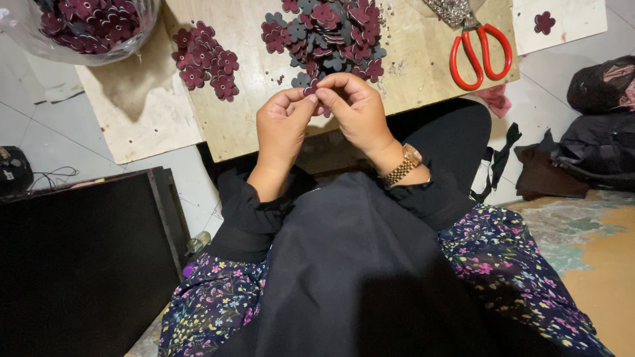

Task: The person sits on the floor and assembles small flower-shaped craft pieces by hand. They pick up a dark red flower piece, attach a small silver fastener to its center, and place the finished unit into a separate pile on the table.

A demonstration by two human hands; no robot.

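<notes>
Nearest the camera lay a lap covered in black cloth, with a dark flowered fabric (pixel 522 264) spread to either side. Above it, the left hand (pixel 281 129) and the right hand (pixel 357 112) met at the near edge of the desk (pixel 245 125), fingertips pressed together around a small maroon flower piece (pixel 311 88); both hands were closed in a pinch on it, the thumbs and forefingers nearly touching one another. A gold wristwatch (pixel 405 165) sat on the right wrist. Just beyond the fingers a heap of maroon and grey flower pieces (pixel 327 33) was piled on the desk (the grey ones mostly at the heap's edges), and to its left a smaller cluster of maroon flowers (pixel 206 59) lay apart from it. Farther right, red-handled scissors (pixel 479 53) rested with their blades pointing away, beside a clear bag of small silver bits (pixel 453 10). At the far left corner a clear plastic bag of maroon flowers (pixel 86 26) overhung the desk, and a single maroon flower (pixel 544 22) lay on a white board at far right.
</notes>
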